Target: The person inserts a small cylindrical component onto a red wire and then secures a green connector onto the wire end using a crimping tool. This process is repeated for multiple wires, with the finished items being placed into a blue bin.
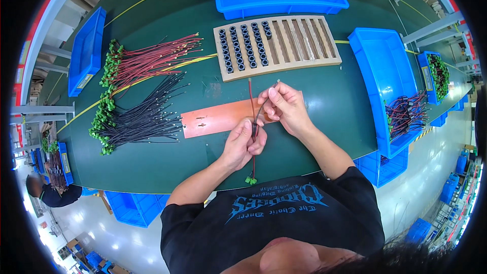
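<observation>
In front of my body, my left hand (243,144) is closed in a pinch around a red wire (250,94) and a black wire. A small dark piece shows between its fingers, partly hidden. Below that hand the wires hang down to green connectors (250,179). My right hand (285,105), just above and to the right, pinches the black wire (262,107) near its upper end, while the red one stands up free. Both hands are over an orange-brown strip (215,118) lying on the green table.
Beyond my hands lies a slotted tan rack (276,71) with rows of black rings (246,45) in its left part. Red wires (157,57) and black wires (144,109) with green connectors lie left. Blue bins stand at the back (279,7), left (76,63) and right (373,99).
</observation>
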`<action>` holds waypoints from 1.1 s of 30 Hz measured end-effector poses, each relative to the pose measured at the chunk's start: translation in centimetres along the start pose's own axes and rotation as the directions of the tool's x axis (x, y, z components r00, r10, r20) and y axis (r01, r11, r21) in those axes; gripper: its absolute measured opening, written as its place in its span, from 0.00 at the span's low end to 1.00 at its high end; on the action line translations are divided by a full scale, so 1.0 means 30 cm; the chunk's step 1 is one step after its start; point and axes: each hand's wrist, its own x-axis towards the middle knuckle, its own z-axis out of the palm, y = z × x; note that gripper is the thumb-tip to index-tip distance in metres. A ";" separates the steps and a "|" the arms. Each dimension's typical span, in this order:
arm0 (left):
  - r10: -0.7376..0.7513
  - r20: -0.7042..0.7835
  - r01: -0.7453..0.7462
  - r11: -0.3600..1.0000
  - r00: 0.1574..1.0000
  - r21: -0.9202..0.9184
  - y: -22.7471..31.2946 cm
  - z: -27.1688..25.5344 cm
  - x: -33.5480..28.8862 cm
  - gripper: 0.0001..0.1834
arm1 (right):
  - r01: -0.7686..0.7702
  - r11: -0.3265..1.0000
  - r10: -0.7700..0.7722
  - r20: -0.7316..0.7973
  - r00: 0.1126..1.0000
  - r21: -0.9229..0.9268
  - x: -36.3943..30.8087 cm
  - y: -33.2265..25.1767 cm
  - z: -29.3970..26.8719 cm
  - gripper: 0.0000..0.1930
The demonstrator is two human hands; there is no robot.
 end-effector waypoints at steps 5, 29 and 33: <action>-0.059 -0.010 0.059 0.998 0.998 0.014 0.002 -0.008 -0.004 0.19 | 0.188 0.922 -0.154 0.125 0.980 -0.338 -0.003 -0.011 0.000 0.12; -0.140 0.020 0.140 0.990 0.990 0.002 -0.050 0.027 -0.020 0.21 | 0.053 0.871 -0.131 -0.127 0.983 -0.489 -0.020 0.002 -0.002 0.17; -0.042 0.037 0.038 0.993 0.998 0.116 -0.030 0.006 -0.016 0.21 | -0.030 0.924 -0.041 -0.178 0.983 -0.380 -0.007 -0.025 0.015 0.17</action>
